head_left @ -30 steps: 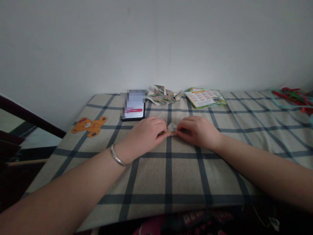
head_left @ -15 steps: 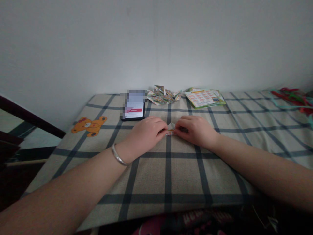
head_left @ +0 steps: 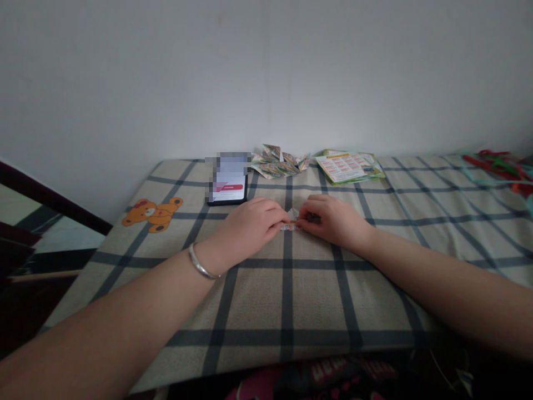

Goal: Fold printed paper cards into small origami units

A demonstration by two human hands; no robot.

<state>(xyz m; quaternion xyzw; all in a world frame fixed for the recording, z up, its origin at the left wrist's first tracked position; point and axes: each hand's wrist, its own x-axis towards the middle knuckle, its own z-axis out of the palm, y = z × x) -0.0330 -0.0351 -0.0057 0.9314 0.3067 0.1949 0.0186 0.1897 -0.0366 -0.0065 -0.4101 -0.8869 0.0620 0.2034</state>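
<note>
A small folded piece of printed paper [head_left: 292,220] lies on the checked cloth [head_left: 287,289], pinched from both sides. My left hand [head_left: 245,229], with a silver bracelet [head_left: 200,265] on its wrist, has its fingers closed on the paper's left end. My right hand [head_left: 333,221] has its fingertips pressed on the right end. Most of the paper is hidden under the fingers.
A phone [head_left: 228,180] with a lit screen lies behind my left hand. A heap of several folded paper pieces [head_left: 278,162] and a stack of printed sheets [head_left: 348,165] sit by the wall. Red and green ribbons [head_left: 502,164] lie far right. An orange bear [head_left: 153,211] is printed at the left.
My hands have drawn slightly closer together on the paper, which shows less between the fingers than before. Nothing else has moved.
</note>
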